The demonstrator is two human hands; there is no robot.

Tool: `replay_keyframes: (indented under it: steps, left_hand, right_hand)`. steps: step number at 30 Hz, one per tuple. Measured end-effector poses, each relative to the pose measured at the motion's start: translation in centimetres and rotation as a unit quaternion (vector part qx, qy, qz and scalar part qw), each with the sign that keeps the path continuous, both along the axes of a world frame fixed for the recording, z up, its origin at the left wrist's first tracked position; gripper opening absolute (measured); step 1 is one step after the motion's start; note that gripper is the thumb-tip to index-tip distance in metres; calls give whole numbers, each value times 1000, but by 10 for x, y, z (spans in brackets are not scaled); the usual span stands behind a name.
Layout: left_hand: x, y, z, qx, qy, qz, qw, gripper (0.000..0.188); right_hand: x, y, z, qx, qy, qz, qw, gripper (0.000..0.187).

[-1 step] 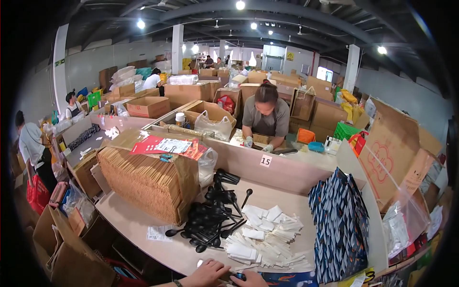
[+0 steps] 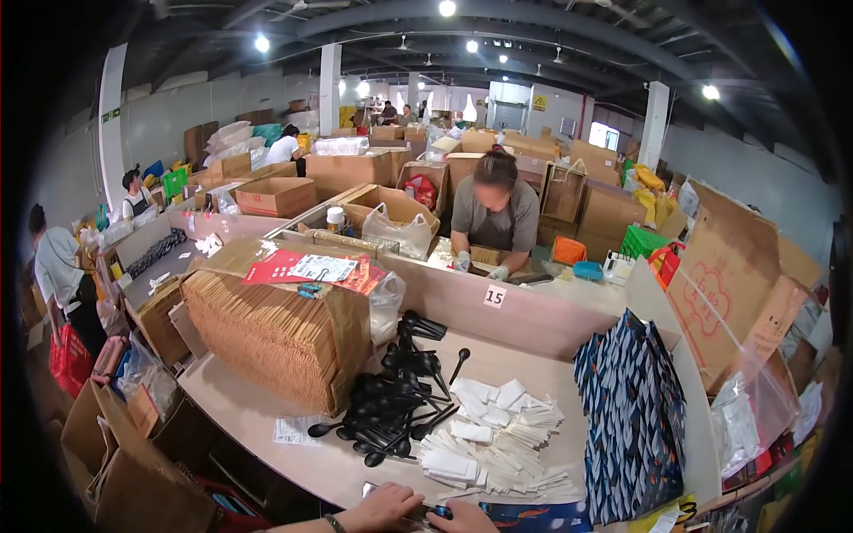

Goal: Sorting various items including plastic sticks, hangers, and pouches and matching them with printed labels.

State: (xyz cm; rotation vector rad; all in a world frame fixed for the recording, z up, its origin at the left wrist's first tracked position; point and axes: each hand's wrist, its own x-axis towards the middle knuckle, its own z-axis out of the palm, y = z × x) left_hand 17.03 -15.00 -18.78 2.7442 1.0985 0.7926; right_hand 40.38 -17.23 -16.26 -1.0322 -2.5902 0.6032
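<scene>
At the table's near edge, my left hand [image 2: 384,509] is bent palm down, its fingers curled over something I cannot make out. A small pale, shiny piece [image 2: 369,489] shows beside its fingers. Close on its right, my right hand [image 2: 465,518] is partly cut off by the lower edge. It is closed on a small black-and-blue thing [image 2: 441,513], too hidden to name. Beyond my hands lie a heap of black plastic spoons [image 2: 391,400] and a spread of white paper packets [image 2: 480,435]. Blue patterned pouches [image 2: 629,417] stand packed in a row at the right.
A large bundle of brown cardboard sheets [image 2: 267,342] stands on the left of the table. A low partition [image 2: 569,315] borders the far side, with a co-worker [image 2: 496,209] behind it. Open cartons [image 2: 124,462] stand at the lower left; a tall carton [image 2: 724,275] is at the right.
My left forearm shows slightly more and sits a little higher. Both hands stay close together at the near edge; the goods on the table have not moved.
</scene>
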Motion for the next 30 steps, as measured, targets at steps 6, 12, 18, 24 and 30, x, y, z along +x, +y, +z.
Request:
replay_keyframes:
  steps: [6,12,18,24,30]
  left_hand:
    - [-15,15,79,-223,-25,131,966,50]
    - [7,-19,-19,-574,-89,95,809,52]
    - [92,-32,-27,-739,-286,-201,577,54]
    - [62,-13,-22,-656,-250,75,708,38]
    - [40,-18,-2,-313,-4,233,921,55]
  right_hand:
    - [59,70,146,219,1,46,975,19]
    - [196,124,170,470,-58,-236,848,17]
    - [81,19,-8,-187,-114,-3,976,46]
    - [67,26,-16,104,7,-2,995,31]
    - [53,23,-23,-173,-108,-255,945,36]
